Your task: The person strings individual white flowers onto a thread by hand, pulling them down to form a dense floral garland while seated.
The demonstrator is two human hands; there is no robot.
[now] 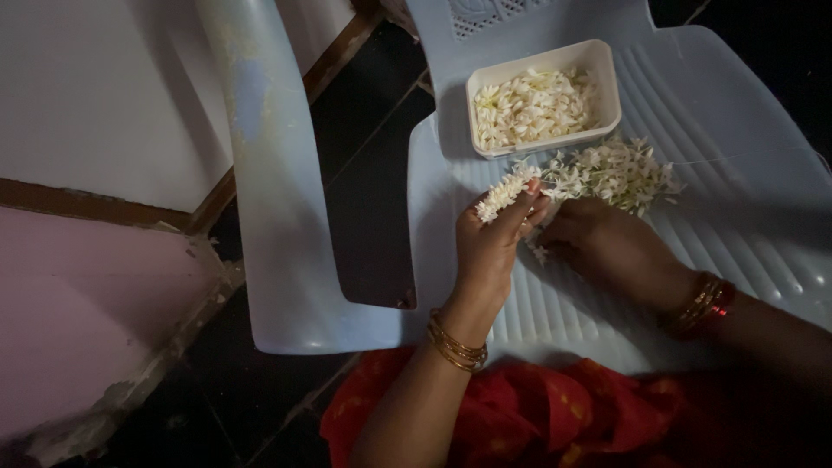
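— So, what was the left hand point(488, 247) doing?

— Its grip was pinched: thumb and fingertips point(530, 206) were pressed together on a short strand of small white flower buds strung close together point(503, 195), held just above the seat.

— And the right hand point(598, 243)?

— It lay just beside the left, fingers curled down toward the seat. Whether its grip held a bud or thread, I could not tell; the fingertips were hidden in shadow.

— Where did the strand lead?

— It ran into a loose heap of strung white flowers point(615, 172), which rested on the ribbed seat of a pale blue plastic chair point(745, 199), just beyond the right hand.

— Anything further out?

— A white rectangular plastic tray point(607, 82) stood behind the heap, filled with loose white buds point(530, 108). Gold bangles point(457, 347) circled the left wrist, red and gold bangles point(704, 303) the right, and red patterned cloth point(537, 416) covered the lap.
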